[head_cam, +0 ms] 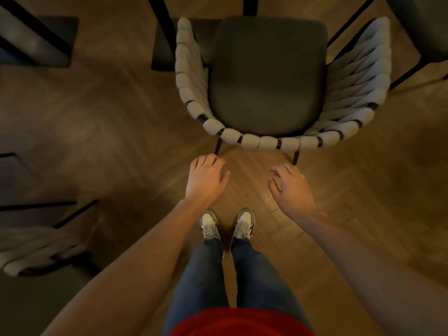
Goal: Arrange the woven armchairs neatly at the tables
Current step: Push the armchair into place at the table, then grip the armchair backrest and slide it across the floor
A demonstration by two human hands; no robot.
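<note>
A woven armchair (266,76) with a pale rope back and a dark grey seat stands right in front of me, its back toward me and its seat facing a dark table base at the top. My left hand (206,178) hovers just behind the back's left corner, fingers spread, holding nothing. My right hand (291,187) hovers behind the right rear leg, fingers apart and empty. Neither hand touches the chair.
A second woven armchair (36,248) shows at the lower left edge. A black table base plate (167,42) and black legs sit at the top, another base (55,37) at the upper left, a dark chair (424,27) at the upper right. Herringbone wood floor (116,132) surrounds my feet.
</note>
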